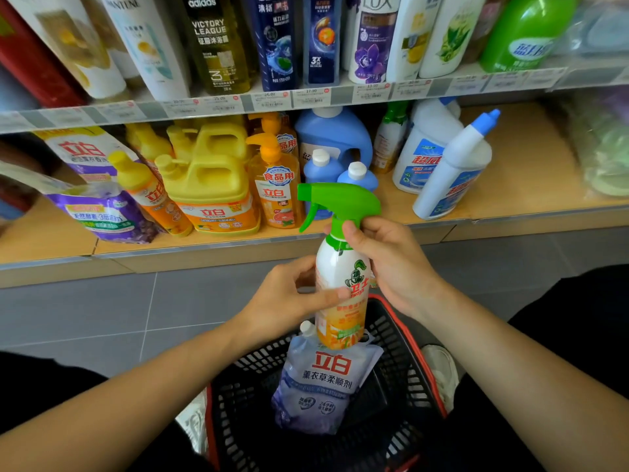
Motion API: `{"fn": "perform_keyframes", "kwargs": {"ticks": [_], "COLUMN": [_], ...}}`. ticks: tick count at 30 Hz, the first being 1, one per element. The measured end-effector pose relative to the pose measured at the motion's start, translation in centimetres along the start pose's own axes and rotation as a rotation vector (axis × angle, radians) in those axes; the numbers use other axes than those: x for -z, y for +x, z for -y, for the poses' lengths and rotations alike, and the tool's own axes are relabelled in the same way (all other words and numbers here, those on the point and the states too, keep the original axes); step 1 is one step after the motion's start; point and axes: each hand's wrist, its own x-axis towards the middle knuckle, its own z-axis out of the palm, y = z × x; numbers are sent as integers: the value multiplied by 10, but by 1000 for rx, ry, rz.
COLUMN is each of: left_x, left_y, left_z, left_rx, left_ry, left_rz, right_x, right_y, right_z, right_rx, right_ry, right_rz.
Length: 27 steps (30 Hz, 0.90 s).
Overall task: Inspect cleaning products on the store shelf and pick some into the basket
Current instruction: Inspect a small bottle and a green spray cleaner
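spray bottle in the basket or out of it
Out: the left hand and right hand hold the spray bottle upright above the basket, where a pouch lies.

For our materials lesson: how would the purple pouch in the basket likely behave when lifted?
The purple pouch looks soft and creased, so it would probably sag and flop. It bulges, so it is likely heavy for its size. Leaning in the basket, it seems unlikely to roll.

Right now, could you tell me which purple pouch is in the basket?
The paler pouch below the spray bottle; the darker one lies on the shelf.
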Motion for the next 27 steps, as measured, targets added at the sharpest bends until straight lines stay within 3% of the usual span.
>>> {"fn": "perform_keyframes", "kwargs": {"ticks": [4,8,14,27], "left_x": [17,33,39,41], "left_y": [5,3,3,7], "left_z": [-21,-37,-44,-39], "left_rx": [-160,-350,-310,-135], "left_ry": [-182,-147,-146,-252], "left_rz": [-188,-309,-337,-266], "right_x": [5,12,13,8], "right_y": [3,7,8,3], "right_z": [2,4,4,-2], "right_rx": [90,129,193,510], "right_ry": [-93,-218,-306,-765], "right_rz": [88,164,223,75]}}
